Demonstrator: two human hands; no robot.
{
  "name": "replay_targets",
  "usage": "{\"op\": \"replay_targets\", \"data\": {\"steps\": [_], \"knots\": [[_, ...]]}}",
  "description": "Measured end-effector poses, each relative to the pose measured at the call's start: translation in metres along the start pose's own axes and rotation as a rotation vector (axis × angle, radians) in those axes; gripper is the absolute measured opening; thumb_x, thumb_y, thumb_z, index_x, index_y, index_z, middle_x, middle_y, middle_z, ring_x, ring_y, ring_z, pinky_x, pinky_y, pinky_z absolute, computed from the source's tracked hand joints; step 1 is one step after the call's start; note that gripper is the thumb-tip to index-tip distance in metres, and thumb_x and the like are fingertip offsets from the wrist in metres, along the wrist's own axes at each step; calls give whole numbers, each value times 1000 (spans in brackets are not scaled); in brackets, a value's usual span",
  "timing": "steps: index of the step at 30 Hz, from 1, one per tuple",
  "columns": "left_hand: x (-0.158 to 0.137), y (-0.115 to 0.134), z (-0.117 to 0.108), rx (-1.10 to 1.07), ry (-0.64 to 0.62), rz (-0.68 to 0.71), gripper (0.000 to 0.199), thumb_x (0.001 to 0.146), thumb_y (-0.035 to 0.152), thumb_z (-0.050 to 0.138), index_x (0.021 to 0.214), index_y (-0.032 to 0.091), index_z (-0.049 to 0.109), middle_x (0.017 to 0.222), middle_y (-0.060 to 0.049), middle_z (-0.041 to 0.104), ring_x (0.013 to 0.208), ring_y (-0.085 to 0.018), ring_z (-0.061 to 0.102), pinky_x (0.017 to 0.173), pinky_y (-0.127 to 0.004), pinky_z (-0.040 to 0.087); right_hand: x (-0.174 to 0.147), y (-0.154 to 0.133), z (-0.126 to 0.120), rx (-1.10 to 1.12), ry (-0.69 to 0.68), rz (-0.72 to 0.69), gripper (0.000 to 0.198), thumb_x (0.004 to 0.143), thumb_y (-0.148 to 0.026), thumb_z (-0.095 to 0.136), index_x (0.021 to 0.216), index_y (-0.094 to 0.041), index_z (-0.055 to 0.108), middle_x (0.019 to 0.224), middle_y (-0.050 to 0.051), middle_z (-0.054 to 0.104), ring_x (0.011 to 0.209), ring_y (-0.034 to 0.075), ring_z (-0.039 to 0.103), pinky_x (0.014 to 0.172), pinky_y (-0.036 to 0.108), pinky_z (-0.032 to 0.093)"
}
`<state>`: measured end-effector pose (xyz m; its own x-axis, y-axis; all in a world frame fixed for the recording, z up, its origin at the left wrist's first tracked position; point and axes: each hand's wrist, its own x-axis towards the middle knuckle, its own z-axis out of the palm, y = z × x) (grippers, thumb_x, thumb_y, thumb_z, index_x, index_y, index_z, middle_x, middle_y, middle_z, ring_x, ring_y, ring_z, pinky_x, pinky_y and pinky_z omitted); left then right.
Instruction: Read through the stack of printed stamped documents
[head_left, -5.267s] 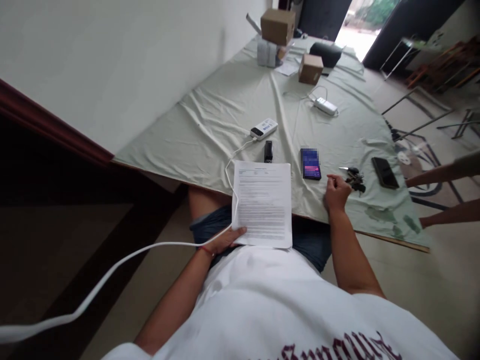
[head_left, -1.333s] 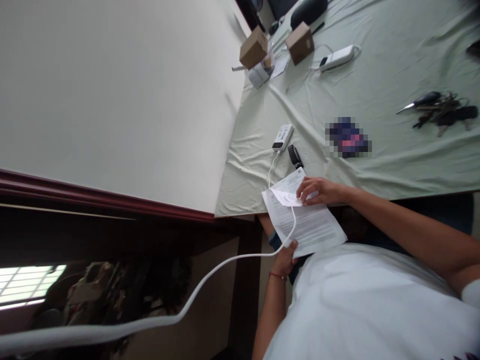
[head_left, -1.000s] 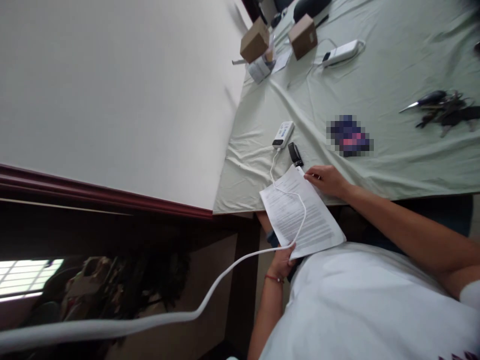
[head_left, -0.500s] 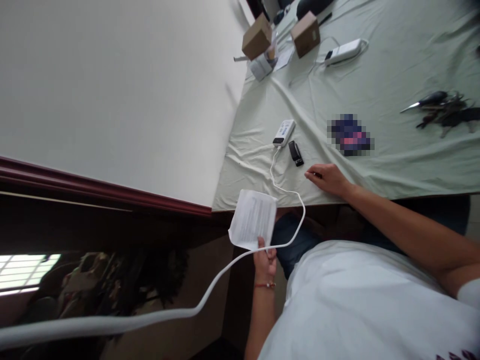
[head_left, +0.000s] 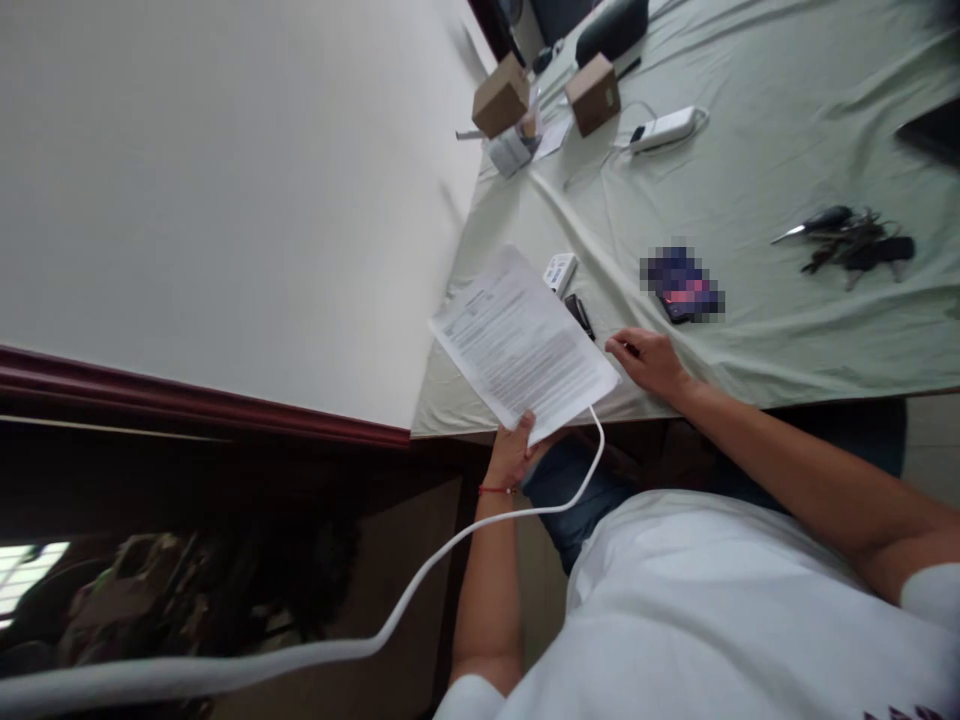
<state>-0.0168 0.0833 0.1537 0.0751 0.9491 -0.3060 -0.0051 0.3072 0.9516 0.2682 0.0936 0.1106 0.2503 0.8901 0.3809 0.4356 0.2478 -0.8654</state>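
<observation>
My left hand (head_left: 513, 452), with a red string bracelet at the wrist, grips a printed sheet of paper (head_left: 525, 345) by its lower edge, thumb on top. The sheet is tilted over the table's near left corner and hides part of a white power bank (head_left: 561, 272) and a small black object (head_left: 579, 314). My right hand (head_left: 651, 362) rests on the cloth right of the sheet, fingers curled together; whatever they hold, if anything, I cannot make out. From under the paper a white cable (head_left: 600, 440) runs down toward the camera.
On the pale green tablecloth (head_left: 750, 200) lie a blurred-out dark blue item (head_left: 684, 285), a bunch of keys (head_left: 855, 245), and a white power strip-like device (head_left: 664, 130). Two brown cardboard boxes (head_left: 594, 95) stand farther back. A white wall (head_left: 225, 200) borders the left.
My left hand has lifted the paper from beside the table edge to over the tabletop, turning its printed side toward me. My right hand stays nearly in place.
</observation>
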Motion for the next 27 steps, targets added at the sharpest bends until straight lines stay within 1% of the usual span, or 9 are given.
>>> {"op": "replay_targets", "data": {"steps": [2,5,9,12,15,18,20,24,27], "knots": [[3,-9,-3,42,-88,-59,57,66,51,91,104,18,65,68,5,59,40,-1,33,36,-17,23,2,4,0,38,59,65,38,97,-52,48,87,-23,70,80,5,72,71,21,61,67,33,42],[5,-22,-12,44,-129,-137,62,62,49,93,106,15,65,69,5,58,41,0,31,36,-15,20,5,10,1,94,81,151,38,98,-52,47,95,-21,70,83,5,74,70,20,62,66,32,42],[3,-39,-20,36,-170,-246,65,58,45,96,107,13,66,70,5,59,43,0,31,35,-15,20,5,10,1,38,-9,154,39,98,-53,49,88,-21,71,81,6,74,73,21,63,68,33,41],[-6,-49,-18,9,-197,-309,66,59,42,96,111,12,67,70,4,60,43,0,31,34,-15,18,5,8,0,-1,-47,133,37,96,-52,52,87,-21,71,80,7,73,77,23,64,70,34,43],[-23,-51,-9,-56,-234,-374,70,61,36,96,119,13,66,75,2,64,42,0,32,33,-15,19,6,10,0,2,-23,150,33,93,-52,58,87,-22,70,80,7,72,74,23,63,70,35,44],[-40,-48,2,-84,-213,-397,70,61,31,95,122,14,67,82,0,66,45,-1,36,34,-14,21,8,15,1,37,51,144,33,85,-56,66,86,-23,66,82,6,70,72,21,59,68,34,45],[-49,-45,6,-64,-205,-404,70,62,32,94,124,13,67,82,-1,67,45,-1,35,34,-15,20,9,18,2,76,101,137,35,82,-57,69,82,-22,65,81,6,68,71,20,57,67,34,45],[-60,-43,6,-59,-226,-424,73,64,38,93,127,10,66,77,-1,68,39,1,27,34,-17,17,9,20,4,167,81,138,34,82,-55,66,75,-22,64,74,4,65,69,18,54,64,32,43],[-63,-43,4,-109,-226,-441,76,62,39,94,127,10,66,67,2,65,36,0,28,34,-18,16,9,22,5,200,84,138,30,81,-51,67,79,-21,69,72,2,63,68,18,53,64,32,42]]}}
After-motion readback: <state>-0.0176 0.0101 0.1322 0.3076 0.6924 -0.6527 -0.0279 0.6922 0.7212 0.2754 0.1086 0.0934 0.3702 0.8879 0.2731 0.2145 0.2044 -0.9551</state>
